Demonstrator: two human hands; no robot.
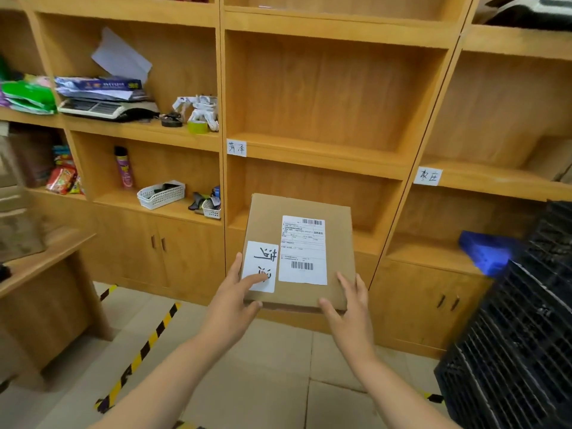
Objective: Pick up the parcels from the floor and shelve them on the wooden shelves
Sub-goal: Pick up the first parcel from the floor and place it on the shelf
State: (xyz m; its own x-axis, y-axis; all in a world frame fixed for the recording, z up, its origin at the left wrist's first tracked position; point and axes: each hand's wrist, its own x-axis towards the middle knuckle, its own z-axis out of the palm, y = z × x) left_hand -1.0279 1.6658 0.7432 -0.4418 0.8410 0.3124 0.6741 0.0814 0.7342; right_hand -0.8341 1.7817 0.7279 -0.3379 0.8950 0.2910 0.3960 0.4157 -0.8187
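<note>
A flat brown cardboard parcel (309, 202) with a white shipping label and a white handwritten label is held level in front of the wooden shelves (318, 150). My left hand (235, 301) grips its near left corner, thumb on the handwritten label. Gripping the near right corner is my right hand (349, 308). The parcel's far edge is level with the lower middle compartment (368, 239), which is bare. The compartment above it is bare too.
Left compartments hold papers, a scale (102, 109), tape rolls, a spray can (123, 168) and white baskets (161, 195). A black plastic crate (520, 329) stands at the right with a blue object (486, 252) behind it. A wooden desk (43, 258) is at the left. Yellow-black tape (145, 348) marks the floor.
</note>
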